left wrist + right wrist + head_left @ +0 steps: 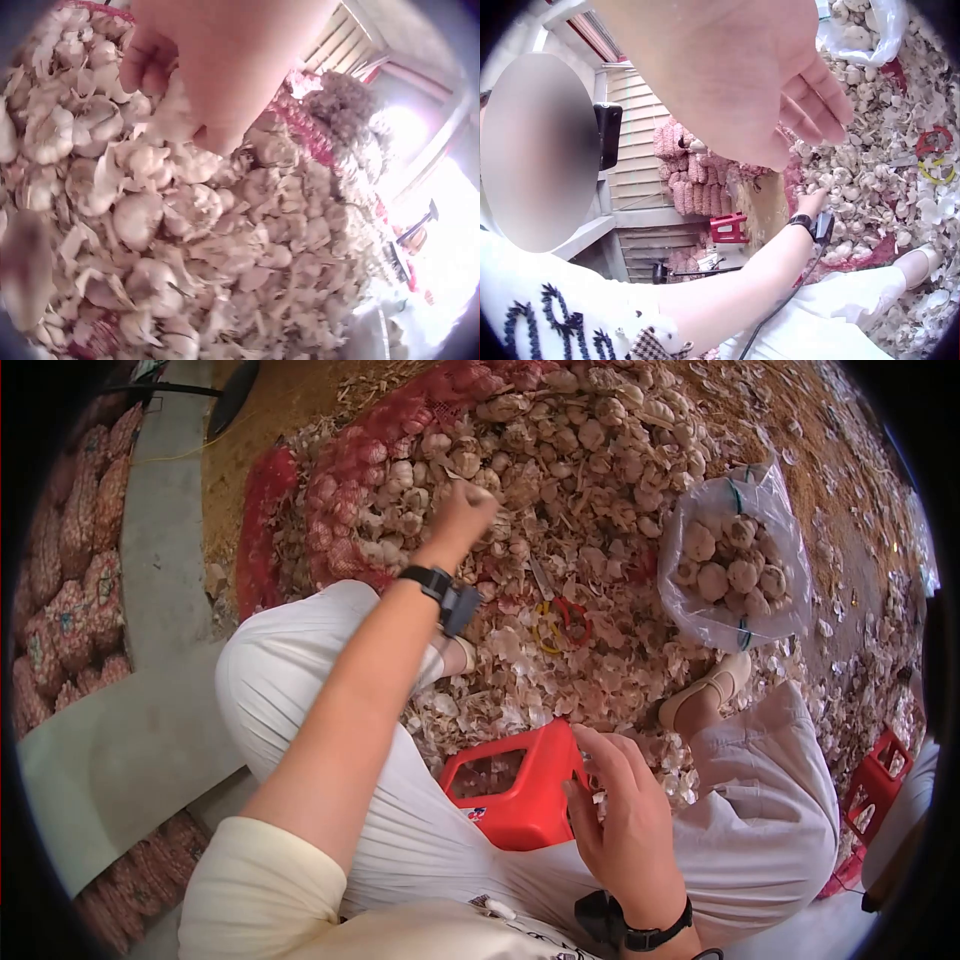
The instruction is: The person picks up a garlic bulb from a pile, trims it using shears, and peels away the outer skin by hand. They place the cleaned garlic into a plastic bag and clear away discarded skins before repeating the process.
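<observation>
Left hand (pixel 462 510) stretched out over the garlic heap (pixel 560 450), fingers curled around a bulb (pixel 174 112) at the top of the pile. Right hand (pixel 620 810) empty, fingers relaxed and spread, near the red crate (pixel 515 785). Scissors (pixel 560 615) on the husks beside a plastic bag (pixel 735 560) of bulbs. No legible writing anywhere.
</observation>
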Tool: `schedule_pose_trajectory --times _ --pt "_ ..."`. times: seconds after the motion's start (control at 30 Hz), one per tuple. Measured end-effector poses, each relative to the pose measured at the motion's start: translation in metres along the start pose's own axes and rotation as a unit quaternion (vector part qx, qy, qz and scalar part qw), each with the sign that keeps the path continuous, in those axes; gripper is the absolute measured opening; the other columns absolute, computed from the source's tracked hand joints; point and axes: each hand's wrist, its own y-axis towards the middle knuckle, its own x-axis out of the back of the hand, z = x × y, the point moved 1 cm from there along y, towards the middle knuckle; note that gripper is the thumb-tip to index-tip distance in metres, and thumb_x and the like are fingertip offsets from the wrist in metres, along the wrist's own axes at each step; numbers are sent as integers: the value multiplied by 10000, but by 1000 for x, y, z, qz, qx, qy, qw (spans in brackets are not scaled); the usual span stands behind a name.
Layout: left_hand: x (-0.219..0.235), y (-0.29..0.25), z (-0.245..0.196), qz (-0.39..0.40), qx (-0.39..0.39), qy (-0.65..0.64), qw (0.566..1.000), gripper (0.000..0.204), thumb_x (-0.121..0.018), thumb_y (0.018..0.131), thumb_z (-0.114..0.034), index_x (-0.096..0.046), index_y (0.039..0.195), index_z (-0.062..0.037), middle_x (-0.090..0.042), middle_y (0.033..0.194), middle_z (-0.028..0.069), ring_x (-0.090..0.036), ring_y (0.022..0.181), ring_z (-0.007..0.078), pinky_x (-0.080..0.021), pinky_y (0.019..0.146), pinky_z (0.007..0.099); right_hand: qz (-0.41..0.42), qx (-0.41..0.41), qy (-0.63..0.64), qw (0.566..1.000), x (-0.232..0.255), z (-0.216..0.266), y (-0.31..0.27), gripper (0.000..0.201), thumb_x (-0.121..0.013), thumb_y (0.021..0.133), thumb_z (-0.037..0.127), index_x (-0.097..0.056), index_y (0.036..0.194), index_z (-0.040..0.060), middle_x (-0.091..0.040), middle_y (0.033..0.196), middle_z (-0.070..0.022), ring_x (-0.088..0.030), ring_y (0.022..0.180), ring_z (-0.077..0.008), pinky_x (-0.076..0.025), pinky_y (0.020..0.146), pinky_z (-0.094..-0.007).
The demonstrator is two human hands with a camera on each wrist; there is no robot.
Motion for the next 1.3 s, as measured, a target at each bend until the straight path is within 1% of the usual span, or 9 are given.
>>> schedule_pose_trajectory --times 0.07,0.1,0.17,0.27,0.37,0.57,0.87,1.07,1.3 --pt "-79 0 42 81 104 -207 969 272 -596 810 -293 -581 865 -28 -636 738 102 -608 554 219 -478 487 321 -1 4 -1 1000 0 0 -4 472 -653 787 29 -495 1231 12 -564 1072 -175 -572 947 -355 -478 804 -398" --pt "-69 -44 -6 202 201 -293 913 209 -575 823 -242 -574 849 -34 -626 719 100 -591 519 189 -451 450 310 1 0 -3 1000 0 0 -5 466 -653 786 30 -500 1226 12 -565 1072 -173 -574 945 -351 -478 801 -394" --pt "-120 -62 17 246 217 -296 897 284 -567 822 -235 -588 959 13 -624 730 117 -593 550 210 -469 460 331 0 -7 -7 1000 1 -1 -8 461 -654 785 30 -505 1221 12 -566 1071 -170 -575 944 -346 -479 798 -391" --pt "-169 -80 37 15 52 -4 999 446 -626 797 -273 -552 1091 55 -625 875 125 -616 698 250 -522 645 351 -15 15 -17 1000 2 -2 -11 451 -655 780 27 -515 1208 12 -566 1047 -163 -579 914 -334 -480 779 -384" --pt "-176 -80 41 -18 121 -8 992 501 -641 805 -303 -545 1147 50 -618 923 132 -616 720 244 -515 656 348 -10 26 -13 1000 3 -4 -12 453 -659 772 24 -514 1202 11 -562 1016 -159 -578 878 -325 -480 760 -383" --pt "-147 -86 3 98 248 -337 903 556 -650 805 -310 -529 1221 39 -630 950 146 -621 724 233 -501 647 326 -20 35 -20 999 4 -2 -15 447 -657 771 31 -513 1194 5 -558 985 -150 -573 848 -316 -478 740 -385" --pt "-128 -128 -5 71 6 -158 985 483 -696 752 -336 -633 1118 -27 -645 902 130 -612 792 223 -486 743 353 -67 63 -43 995 7 1 -20 381 -643 790 38 -535 1155 49 -571 982 -152 -587 863 -337 -481 737 -398" --pt "-64 -160 -80 128 12 -163 978 390 -677 802 -279 -636 1094 -23 -662 863 80 -605 733 112 -487 642 266 -234 36 -1 972 31 -21 -22 276 -598 858 55 -565 1132 40 -617 918 -145 -628 813 -280 -501 708 -350" --pt "66 -181 -141 220 138 -497 828 260 -634 861 -227 -605 1013 -18 -651 863 61 -581 591 103 -531 534 226 -279 26 30 960 25 -91 14 293 -534 919 127 -548 1189 15 -643 875 -123 -632 778 -205 -497 703 -316"
